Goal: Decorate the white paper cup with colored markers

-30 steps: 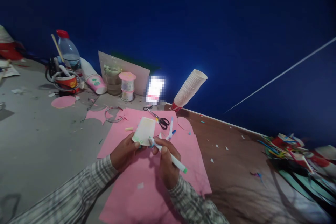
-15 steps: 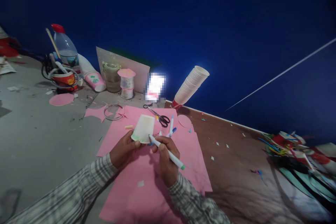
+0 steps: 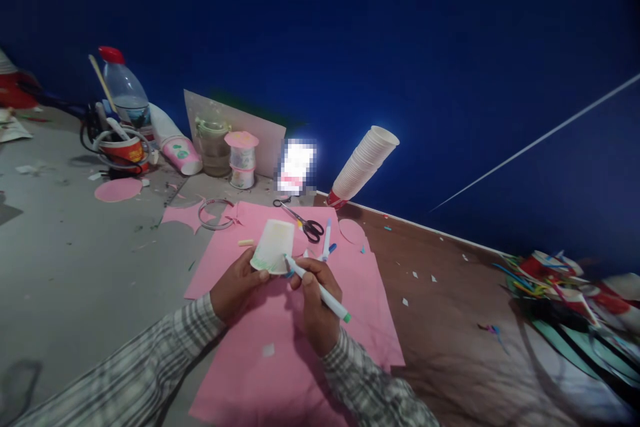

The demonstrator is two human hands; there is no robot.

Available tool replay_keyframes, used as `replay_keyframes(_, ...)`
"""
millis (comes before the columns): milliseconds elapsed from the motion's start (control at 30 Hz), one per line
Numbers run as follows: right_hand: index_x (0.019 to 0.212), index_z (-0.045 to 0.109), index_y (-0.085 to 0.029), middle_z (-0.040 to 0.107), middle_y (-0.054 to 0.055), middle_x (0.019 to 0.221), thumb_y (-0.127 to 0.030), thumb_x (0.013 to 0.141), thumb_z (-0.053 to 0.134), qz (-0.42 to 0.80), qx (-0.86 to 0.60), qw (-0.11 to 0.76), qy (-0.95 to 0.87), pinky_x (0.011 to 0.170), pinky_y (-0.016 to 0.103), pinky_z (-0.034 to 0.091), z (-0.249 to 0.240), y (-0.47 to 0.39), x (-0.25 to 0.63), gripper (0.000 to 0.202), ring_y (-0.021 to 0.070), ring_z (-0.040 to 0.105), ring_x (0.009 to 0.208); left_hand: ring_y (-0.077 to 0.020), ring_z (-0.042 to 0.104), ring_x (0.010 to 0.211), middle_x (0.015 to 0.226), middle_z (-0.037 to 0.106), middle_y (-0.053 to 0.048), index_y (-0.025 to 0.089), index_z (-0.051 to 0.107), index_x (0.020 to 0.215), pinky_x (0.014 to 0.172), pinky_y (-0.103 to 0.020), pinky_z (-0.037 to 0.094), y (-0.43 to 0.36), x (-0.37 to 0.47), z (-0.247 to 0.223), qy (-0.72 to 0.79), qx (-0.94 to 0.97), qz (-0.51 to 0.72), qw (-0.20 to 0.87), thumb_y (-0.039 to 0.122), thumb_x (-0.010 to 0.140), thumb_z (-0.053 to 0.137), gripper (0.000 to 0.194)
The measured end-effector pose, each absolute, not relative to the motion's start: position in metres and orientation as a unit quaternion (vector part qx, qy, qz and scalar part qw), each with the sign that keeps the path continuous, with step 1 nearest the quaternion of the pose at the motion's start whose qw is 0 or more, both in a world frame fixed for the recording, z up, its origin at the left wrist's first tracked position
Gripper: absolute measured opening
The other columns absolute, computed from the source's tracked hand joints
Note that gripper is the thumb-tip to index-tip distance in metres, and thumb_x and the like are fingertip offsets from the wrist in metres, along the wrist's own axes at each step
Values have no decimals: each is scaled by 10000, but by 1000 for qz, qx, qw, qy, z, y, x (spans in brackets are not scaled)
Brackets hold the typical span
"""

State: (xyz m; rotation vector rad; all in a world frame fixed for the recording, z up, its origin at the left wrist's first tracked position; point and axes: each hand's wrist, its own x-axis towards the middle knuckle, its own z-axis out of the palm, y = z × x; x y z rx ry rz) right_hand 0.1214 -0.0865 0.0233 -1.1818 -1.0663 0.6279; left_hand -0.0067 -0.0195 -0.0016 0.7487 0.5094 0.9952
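Note:
A white paper cup (image 3: 274,243) is tilted over the pink paper (image 3: 260,373), with green marks along its lower rim. My left hand (image 3: 240,287) grips that rim at its lower left, thumb in front. My right hand (image 3: 319,303) is closed around a white marker (image 3: 327,300) with a green end; its tip meets the cup near the lower right of the rim. Black-handled scissors (image 3: 311,228) lie just beyond the cup. Beside them are a light marker (image 3: 327,239) and a blue cap (image 3: 332,248).
A tall stack of cups (image 3: 363,163) leans at the back. Further left stand a decorated cup piece (image 3: 243,160), a glass jar (image 3: 213,147), a bottle (image 3: 125,90) and a red cup of tools (image 3: 125,150). Craft scraps (image 3: 550,273) lie at the right.
The marker tip has shifted very slightly along the lower rim of the cup. Both hands keep their hold and are almost in the same place.

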Motion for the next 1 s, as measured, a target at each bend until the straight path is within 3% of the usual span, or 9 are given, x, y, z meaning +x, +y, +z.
replay_keyframes(400, 873, 677, -195, 619, -20, 561, -222, 771, 522, 271, -523, 655, -473, 354, 221, 435, 26, -86, 119, 187, 129, 489, 353, -324, 546, 832, 842, 664, -121, 144, 604, 936, 766, -465, 410, -20, -6, -3, 249, 365, 463, 769, 206, 512, 715, 442)
replay_keyframes(733, 877, 685, -205, 620, -12, 583, -219, 767, 532, 271, -519, 651, -484, 423, 245, 476, 24, -86, 119, 189, 161, 550, 448, -348, 569, 841, 849, 691, -153, 124, 615, 922, 761, -471, 427, -22, -6, 3, 227, 328, 469, 789, 197, 511, 721, 430)
replay_keyframes(1000, 870, 686, -207, 609, -20, 556, -223, 770, 528, 271, -525, 651, -476, 375, 231, 451, 24, -87, 119, 189, 146, 519, 387, -327, 575, 824, 827, 692, -140, 130, 622, 901, 747, -447, 444, -21, -6, 1, 227, 320, 474, 788, 190, 515, 721, 403)
